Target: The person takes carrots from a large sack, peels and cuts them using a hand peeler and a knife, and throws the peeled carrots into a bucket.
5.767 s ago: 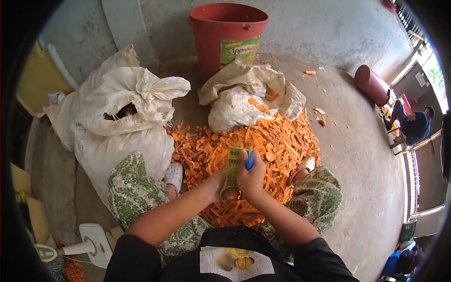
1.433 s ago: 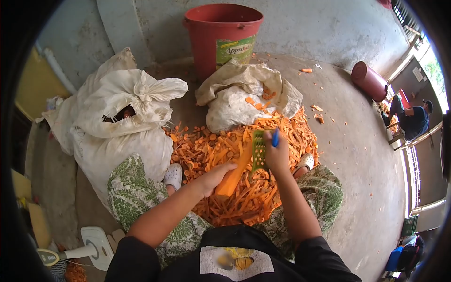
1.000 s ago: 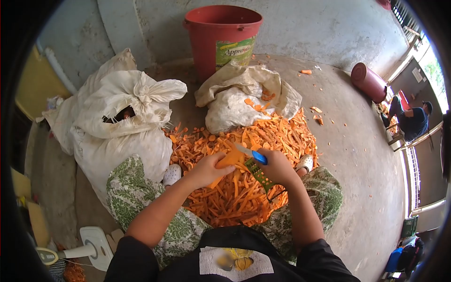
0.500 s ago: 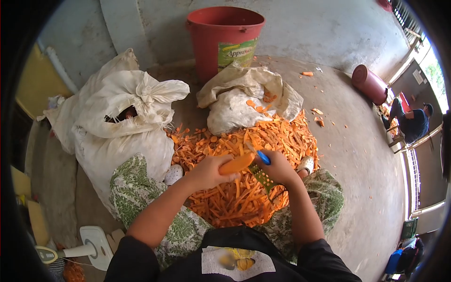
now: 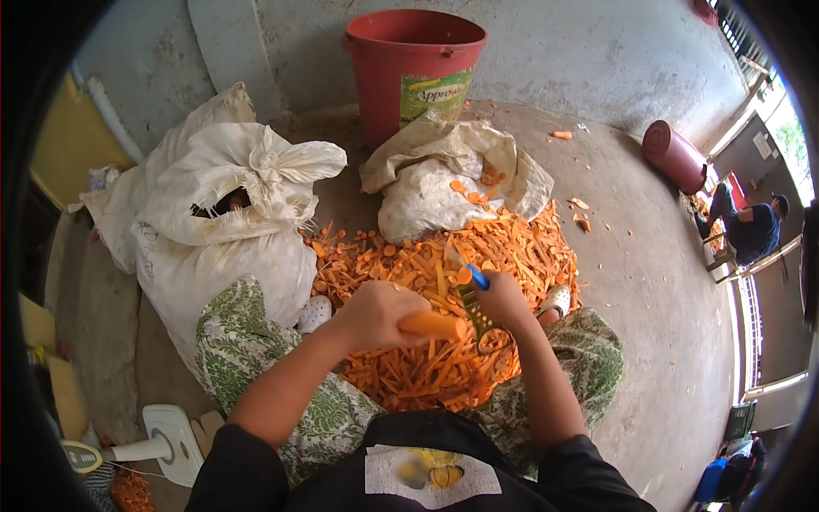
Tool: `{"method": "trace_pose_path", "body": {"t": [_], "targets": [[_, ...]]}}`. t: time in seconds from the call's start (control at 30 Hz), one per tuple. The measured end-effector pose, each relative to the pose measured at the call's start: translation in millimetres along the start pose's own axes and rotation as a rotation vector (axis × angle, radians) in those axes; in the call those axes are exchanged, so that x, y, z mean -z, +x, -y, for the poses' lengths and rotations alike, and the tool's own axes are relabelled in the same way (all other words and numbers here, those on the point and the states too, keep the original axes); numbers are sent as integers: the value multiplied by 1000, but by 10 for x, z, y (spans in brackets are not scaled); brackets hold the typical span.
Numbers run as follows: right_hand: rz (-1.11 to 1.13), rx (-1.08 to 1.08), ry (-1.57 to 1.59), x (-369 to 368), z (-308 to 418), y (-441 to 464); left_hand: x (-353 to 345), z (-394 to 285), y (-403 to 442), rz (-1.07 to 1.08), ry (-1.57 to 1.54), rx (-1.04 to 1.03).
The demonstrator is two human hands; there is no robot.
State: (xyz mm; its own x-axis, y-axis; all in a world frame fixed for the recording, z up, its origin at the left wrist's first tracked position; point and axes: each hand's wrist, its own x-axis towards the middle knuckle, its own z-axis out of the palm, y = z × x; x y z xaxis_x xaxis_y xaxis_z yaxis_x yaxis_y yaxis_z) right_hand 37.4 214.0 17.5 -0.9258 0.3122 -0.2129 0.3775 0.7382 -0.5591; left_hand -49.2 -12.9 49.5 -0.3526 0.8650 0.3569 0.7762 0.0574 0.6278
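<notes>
My left hand point(image 5: 375, 314) is wrapped round a thick peeled carrot point(image 5: 433, 325), whose blunt end points right. In my right hand point(image 5: 505, 299) is a knife with a blue handle point(image 5: 479, 278); its pale blade slants up and left. A round carrot piece point(image 5: 465, 275) shows beside the blade. From the same hand hangs a green strip with yellowish spots point(image 5: 472, 309), partly hidden; I cannot make out its kind. Both hands are over a large heap of carrot peelings and pieces point(image 5: 426, 375) between my legs.
A tied white sack point(image 5: 226, 256) with a torn hole stands left. Behind the heap are a crumpled sack point(image 5: 426, 205) and a red bin point(image 5: 384, 85). A dark red bin point(image 5: 674, 155) lies on its side near a seated person point(image 5: 755, 229). A white fan point(image 5: 175, 444) lies lower left.
The carrot and my left hand have moved down, away from the knife, and the carrot's end now faces right. A round carrot piece now shows by the blade.
</notes>
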Motion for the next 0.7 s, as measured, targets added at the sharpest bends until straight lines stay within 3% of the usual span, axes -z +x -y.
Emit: {"method": "trace_pose_path", "body": {"t": [0.03, 0.07, 0.13, 0.17, 0.23, 0.3, 0.37, 0.4, 0.47, 0.5, 0.57, 0.63, 0.7], "targets": [[-12, -213, -29, -84, -137, 100, 30, -67, 8, 41, 23, -163], [31, -247, -57, -133, -216, 151, 30, -111, 42, 49, 22, -169], [113, -263, -61, -272, -172, 208, 2, -178, 104, -190, -18, -263], [203, -269, -67, -369, -124, 220, -10, -160, 87, -193, -17, -257], [253, -94, 47, -670, -99, 205, -74, -77, 37, -90, -35, -42], [330, 16, 81, -872, -73, 150, -162, -41, 35, -96, -186, 5], [235, 363, 868, -852, 138, 20, -181, -46, 56, -147, -321, 100], [234, 364, 869, -871, 142, 52, -170, -24, 65, -147, -319, 100], [262, 74, 1141, -926, 101, 160, -116, 49, 73, -290, -358, 94], [262, 73, 1142, -925, 19, 229, -78, 79, 64, -288, -358, 95], [204, -119, 1174, -865, -158, 375, 30, 143, 25, -225, -699, 416], [152, -170, 1205, -599, 43, 254, 135, 229, 12, -163, -716, 426], [-6, -123, 1256, -665, -147, 357, 177, 288, 4, -2, -752, 608]]}}
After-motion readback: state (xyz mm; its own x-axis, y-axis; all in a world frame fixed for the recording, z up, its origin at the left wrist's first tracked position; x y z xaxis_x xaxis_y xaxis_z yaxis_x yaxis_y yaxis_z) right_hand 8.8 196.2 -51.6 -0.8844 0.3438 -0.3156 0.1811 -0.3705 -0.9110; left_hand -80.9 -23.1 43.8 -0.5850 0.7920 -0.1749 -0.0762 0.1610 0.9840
